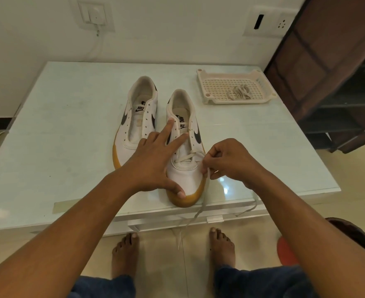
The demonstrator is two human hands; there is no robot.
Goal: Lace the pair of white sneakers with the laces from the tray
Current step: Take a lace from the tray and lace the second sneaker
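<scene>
While the left grip (155, 162) lay spread on the nearer sneaker (184, 175), the right grip (231, 162) pinched its lace (200, 209). Its loose end hung over the bench (70, 125) edge.

**Nike branding on two white sneakers**

The white low-top sneaker with a gum-yellow sole on the left (148, 123), the farther of the pair, has a small white tongue label (140, 108). It is printed "NIKE" in black capitals, with a small black swoosh. A large black swoosh logo (124, 121) sits on this shoe's left side, and another (153, 119) on its right side. A dark print on the insole (143, 102) is too small to read.

The matching white sneaker on the right (186, 175), nearer, has the same kind of tongue label (182, 125), lying tilted. "NIKE" reads there too. One black swoosh (197, 137) marks its right side.
</scene>
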